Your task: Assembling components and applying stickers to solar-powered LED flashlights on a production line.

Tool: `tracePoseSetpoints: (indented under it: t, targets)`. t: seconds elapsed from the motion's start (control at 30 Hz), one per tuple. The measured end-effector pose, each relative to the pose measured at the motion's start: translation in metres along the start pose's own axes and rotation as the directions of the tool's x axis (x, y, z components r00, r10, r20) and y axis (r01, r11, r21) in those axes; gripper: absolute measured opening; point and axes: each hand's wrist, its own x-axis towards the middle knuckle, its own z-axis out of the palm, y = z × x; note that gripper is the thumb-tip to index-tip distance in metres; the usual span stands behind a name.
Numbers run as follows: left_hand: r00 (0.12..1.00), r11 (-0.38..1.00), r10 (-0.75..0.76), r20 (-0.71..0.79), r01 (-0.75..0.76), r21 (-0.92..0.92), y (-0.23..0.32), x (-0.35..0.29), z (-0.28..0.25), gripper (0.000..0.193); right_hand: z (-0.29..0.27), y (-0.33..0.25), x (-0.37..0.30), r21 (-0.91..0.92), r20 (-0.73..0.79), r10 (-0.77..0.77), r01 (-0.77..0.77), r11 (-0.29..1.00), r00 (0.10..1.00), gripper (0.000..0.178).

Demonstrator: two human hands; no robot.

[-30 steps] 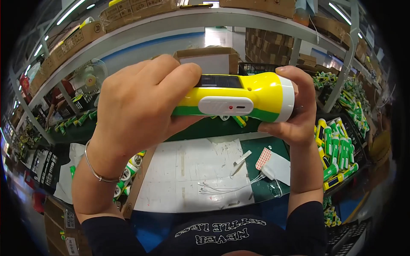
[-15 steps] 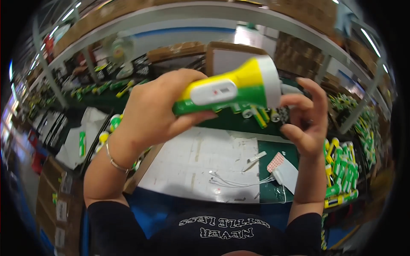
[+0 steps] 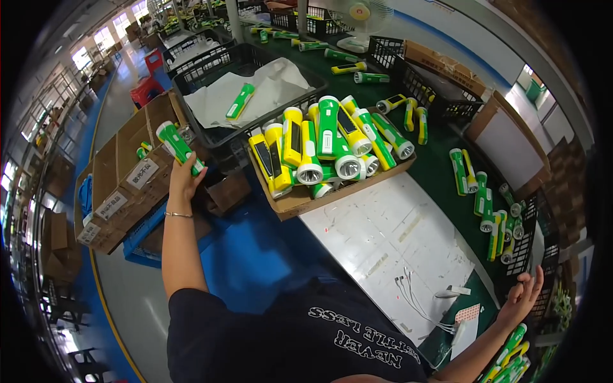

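At the far left, my left hand [image 3: 183, 180] is closed round the handle of a green flashlight [image 3: 174, 142] with a whitish head. The flashlight is over a deep cardboard box [image 3: 125, 186], where other green and yellow pieces show inside. My right hand [image 3: 518, 305] holds nothing, its fingers apart and partly bent, beside a black crate [image 3: 527, 246] at the right. Between the arms, a shallow cardboard tray [image 3: 357, 194] is heaped with several green and yellow flashlights [image 3: 327, 131], some with dark panels.
Behind the tray, a black crate [image 3: 220, 138] holds white paper with one flashlight. White cables [image 3: 415, 297] lie on the white work surface [image 3: 389, 233]. More flashlights [image 3: 482, 198] are along the green table's far side. A fan [image 3: 361, 19] stands at the back.
My view has swung left. My left hand has carried the flashlight from over the work surface to the cardboard box at the left. The right hand is now far from it.
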Motion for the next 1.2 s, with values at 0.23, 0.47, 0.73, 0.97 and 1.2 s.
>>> tracePoseSetpoints:
  t: [0.23,0.47,0.73,0.97,1.2]
  targets:
    - [0.841,0.732,0.458,-0.287,-0.174,0.658,0.011,0.171,-0.06,0.081,0.021,0.002,-0.005,-0.129,0.032,0.064,-0.059,0.99,0.997,0.035]
    - [0.864,0.637,0.433,-0.257,-0.091,0.766,-0.067,0.157,-0.006,0.087,0.033,0.044,0.011,-0.41,0.076,0.314,-0.258,0.875,0.946,0.032]
    - [0.609,0.491,0.779,-0.148,-0.448,0.747,-0.051,0.066,-0.017,0.062,0.046,0.216,0.118,-0.946,0.204,0.333,0.097,0.31,0.921,0.078]
    - [0.544,0.487,0.839,0.019,-0.765,0.421,0.023,-0.072,0.055,0.05,0.108,0.256,0.097,-0.957,0.288,0.404,0.279,0.082,0.868,0.062]
    - [0.423,0.401,0.834,0.354,-0.906,0.136,0.015,-0.136,0.156,0.047,0.06,0.278,0.117,-0.975,0.122,0.165,0.086,0.206,0.979,0.046]
